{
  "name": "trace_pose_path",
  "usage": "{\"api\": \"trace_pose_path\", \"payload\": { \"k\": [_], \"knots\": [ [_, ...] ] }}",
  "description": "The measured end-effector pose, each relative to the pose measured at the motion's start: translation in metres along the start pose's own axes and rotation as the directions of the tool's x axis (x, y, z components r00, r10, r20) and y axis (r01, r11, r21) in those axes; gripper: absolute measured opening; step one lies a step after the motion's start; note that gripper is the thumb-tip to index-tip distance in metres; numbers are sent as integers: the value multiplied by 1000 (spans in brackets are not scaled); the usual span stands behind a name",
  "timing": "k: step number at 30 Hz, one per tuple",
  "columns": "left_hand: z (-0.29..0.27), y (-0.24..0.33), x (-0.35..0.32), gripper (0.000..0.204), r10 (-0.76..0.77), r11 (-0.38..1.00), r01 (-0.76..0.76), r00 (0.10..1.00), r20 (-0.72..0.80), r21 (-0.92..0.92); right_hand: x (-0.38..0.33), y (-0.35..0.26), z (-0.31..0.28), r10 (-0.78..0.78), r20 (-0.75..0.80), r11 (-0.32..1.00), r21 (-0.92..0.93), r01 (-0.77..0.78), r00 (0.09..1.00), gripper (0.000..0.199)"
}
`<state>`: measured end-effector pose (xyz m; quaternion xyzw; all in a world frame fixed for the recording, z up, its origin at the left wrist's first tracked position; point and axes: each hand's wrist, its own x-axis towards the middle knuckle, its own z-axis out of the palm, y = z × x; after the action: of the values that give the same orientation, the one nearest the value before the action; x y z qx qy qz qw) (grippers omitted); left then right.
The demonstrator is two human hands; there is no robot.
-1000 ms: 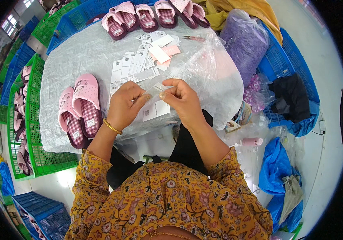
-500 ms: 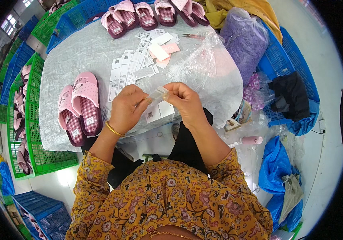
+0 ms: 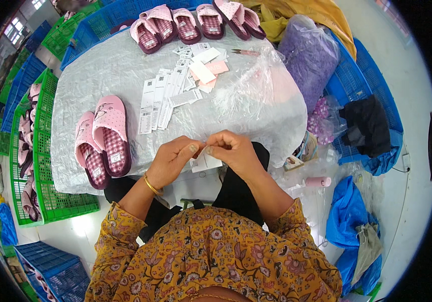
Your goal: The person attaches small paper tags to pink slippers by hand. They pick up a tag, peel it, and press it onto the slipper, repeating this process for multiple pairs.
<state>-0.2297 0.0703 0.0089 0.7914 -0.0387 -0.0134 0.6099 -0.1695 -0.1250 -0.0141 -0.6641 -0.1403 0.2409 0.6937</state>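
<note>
At the near edge of the table my left hand (image 3: pixel 175 157) and my right hand (image 3: pixel 232 153) meet, fingertips pinched together. A white paper tag (image 3: pixel 207 162) shows just under and between them, partly hidden by the fingers. Whatever small end the fingertips pinch is mostly covered. To the left of my left hand a pair of pink slippers (image 3: pixel 109 114) with checked insoles and dark soles lies on the table. Beyond my hands, several white printed tags (image 3: pixel 148 105) are spread in a fan, with white and pale pink cards (image 3: pixel 203 71) on top.
More pink slippers (image 3: pixel 187 25) line the far edge of the plastic-covered table (image 3: pixel 100 70). A clear plastic bag (image 3: pixel 248 75) lies at its right. Green crates (image 3: pixel 64 201) of slippers stand left; a blue crate (image 3: pixel 349 83) and a purple bundle (image 3: pixel 309 60) stand right.
Both hands have drawn nearer to my body and down, and their fingertips have come closer together. The strip that showed between them is now largely hidden, and less of the tag shows.
</note>
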Motion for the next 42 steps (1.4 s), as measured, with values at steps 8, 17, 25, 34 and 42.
{"api": "trace_pose_path", "payload": {
  "k": [8,17,25,34,42],
  "knots": [
    [14,-15,-5,13,-25,990,26,1000,-7,137,-15,1,1,49,42,986,-164,-41,998,19],
    [11,0,1,10,105,949,-92,994,-26,303,-17,-9,-7,-299,97,828,-468,308,949,16],
    [8,-9,27,12,53,960,-47,999,-12,275,-10,7,-6,-105,-31,962,-255,93,994,16],
    [-70,-60,167,18,336,790,-63,877,-344,610,-10,34,-32,56,135,963,-269,-18,989,14],
    [-98,-86,267,41,6,543,353,906,-424,762,-15,63,-41,31,98,985,-172,-14,995,14]
  ]
}}
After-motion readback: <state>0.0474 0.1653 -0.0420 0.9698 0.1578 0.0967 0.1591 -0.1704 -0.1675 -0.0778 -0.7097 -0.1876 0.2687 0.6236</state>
